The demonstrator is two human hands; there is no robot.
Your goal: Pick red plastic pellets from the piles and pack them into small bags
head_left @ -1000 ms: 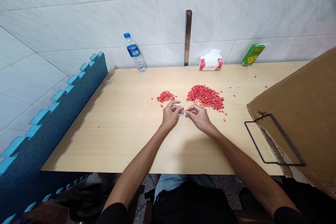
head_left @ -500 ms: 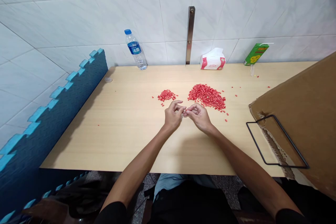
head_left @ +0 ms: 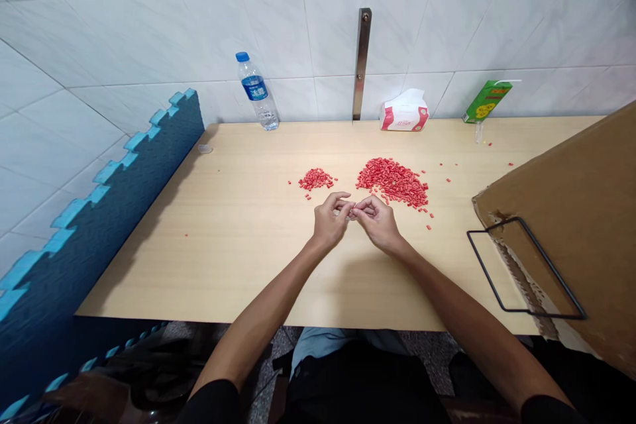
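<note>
My left hand (head_left: 330, 220) and my right hand (head_left: 378, 221) meet fingertip to fingertip above the table, just in front of two red piles. Both are closed in a pinch around a small red piece (head_left: 354, 206), of which only a speck shows between the fingers. The left index finger stretches out above the pinch. Beyond the left hand lies a small pile of short red pieces (head_left: 316, 178). A much larger pile of the same red pieces (head_left: 395, 182) spreads beyond the right hand, with a few strays at its edges.
Along the tiled wall stand a water bottle (head_left: 259, 94), a tissue pack (head_left: 405, 112) and a tilted green drink carton (head_left: 487, 103). A cardboard sheet (head_left: 571, 225) with a black wire frame (head_left: 551, 262) borders the right. Blue foam mats (head_left: 134, 192) edge the left side.
The view has shifted very slightly. Both hands stay together at the same spot, with their fingertips a little closer around the red piece. The piles look unchanged.
</note>
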